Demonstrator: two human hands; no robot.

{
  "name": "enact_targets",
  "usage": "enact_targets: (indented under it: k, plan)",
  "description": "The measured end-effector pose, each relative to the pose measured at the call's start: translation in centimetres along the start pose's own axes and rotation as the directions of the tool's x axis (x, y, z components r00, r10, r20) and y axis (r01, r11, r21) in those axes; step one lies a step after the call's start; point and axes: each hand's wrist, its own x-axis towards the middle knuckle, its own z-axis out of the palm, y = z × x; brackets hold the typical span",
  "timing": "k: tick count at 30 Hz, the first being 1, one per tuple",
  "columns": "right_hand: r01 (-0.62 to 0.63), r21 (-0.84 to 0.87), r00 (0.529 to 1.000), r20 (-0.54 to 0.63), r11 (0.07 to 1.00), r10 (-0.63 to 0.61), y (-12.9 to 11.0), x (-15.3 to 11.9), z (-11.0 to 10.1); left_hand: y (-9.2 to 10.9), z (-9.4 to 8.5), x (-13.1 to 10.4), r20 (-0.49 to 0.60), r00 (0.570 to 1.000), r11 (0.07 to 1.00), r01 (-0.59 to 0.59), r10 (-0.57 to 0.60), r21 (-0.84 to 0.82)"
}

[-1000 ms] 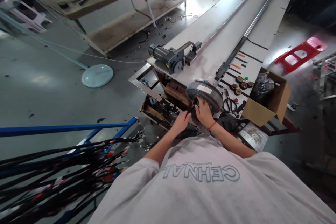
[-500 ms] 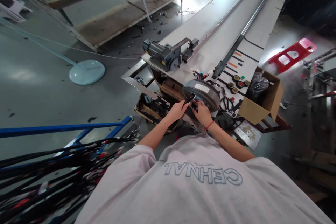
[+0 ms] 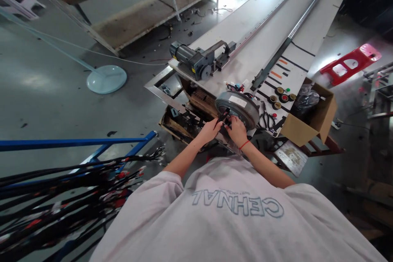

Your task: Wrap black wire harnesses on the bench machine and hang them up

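While both hands work at the near edge of the round grey hub motor [image 3: 237,107], the motor sits on the near end of the long white bench [image 3: 264,45], just beside the scissors [image 3: 267,119] and tape rolls [image 3: 281,97]. Left hand [image 3: 209,130] has fingers pinched together on a thin black cable [image 3: 221,117] coming off the motor's near side. Right hand [image 3: 237,130], w/ red wrist band, is curled at the same spot, fingertips touching the cable end/motor rim; exact grip too small to tell, looks closed on smth.

Judgement on doing this step well: keep left pinch close to the cable exit so the lead doesn't kink, steady the motor w/ right palm so it doesn't roll off the bench edge, work w/ short pulls not yanks. Small coloured connectors [image 3: 235,87] lie just behind the motor, apart from the hands.

Other stuff: grey gear motor unit [image 3: 196,60] further up the bench, cardboard box [image 3: 316,118] at right, bundle of black wire harnesses [image 3: 70,192] on blue rack at left, red stool [image 3: 350,62] on floor.
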Motion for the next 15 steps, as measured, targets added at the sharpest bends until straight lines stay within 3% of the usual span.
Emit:
enact_targets:
  k: [6,15]
  plan:
    - [0.013,-0.001,0.999,-0.031,1.000,-0.013,0.3,0.0,0.4,-0.1,0.3,-0.4,0.011,1.000,0.991,0.020,-0.018,-0.130]
    - [0.029,0.123,0.997,-0.072,0.992,-0.020,1.1,0.3,1.3,-0.7,0.3,-0.7,0.014,0.999,0.986,0.032,-0.030,-0.166]
